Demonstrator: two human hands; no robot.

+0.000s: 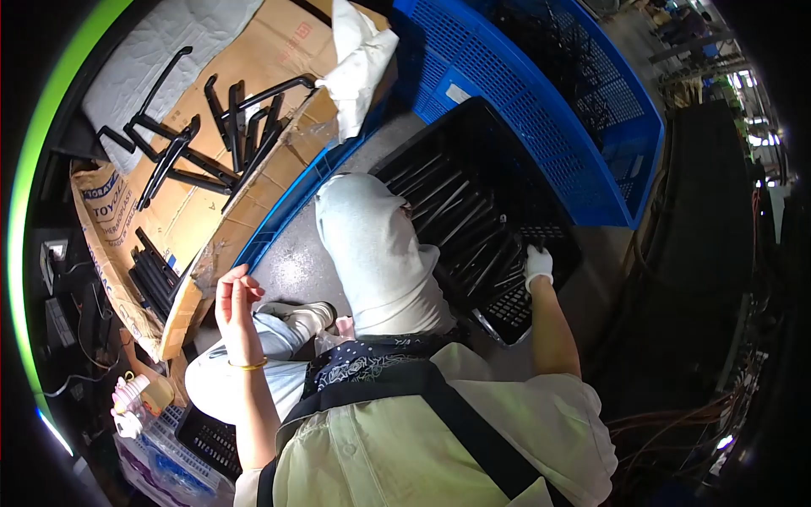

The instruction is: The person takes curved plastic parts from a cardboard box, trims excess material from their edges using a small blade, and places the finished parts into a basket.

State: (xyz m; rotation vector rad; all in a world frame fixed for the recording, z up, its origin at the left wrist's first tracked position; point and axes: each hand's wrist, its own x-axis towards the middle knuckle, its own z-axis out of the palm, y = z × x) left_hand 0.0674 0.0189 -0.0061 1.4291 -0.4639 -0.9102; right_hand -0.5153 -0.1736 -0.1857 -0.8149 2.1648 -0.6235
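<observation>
My left hand point(236, 300), bare with a thin yellow bracelet at the wrist, is raised beside the near edge of the cardboard-covered work surface point(291, 139). Its fingers are loosely bent and apart, and nothing shows in them. My right hand point(538, 265), in a white glove, reaches into the right side of a black crate point(553, 182). Its fingers close at the end of one of the long black plastic parts point(460, 203) lying there; the fingertips are partly hidden. Several black bent handle-like parts point(241, 122) lie on the cardboard.
Large blue crates point(507, 63) stand beyond the black crate, one holding dark parts. A white cloth point(359, 59) hangs over the cardboard's corner. More black parts point(152, 275) lie inside the printed paper sack point(110, 203) at left. My bent leg point(372, 245) separates both work areas.
</observation>
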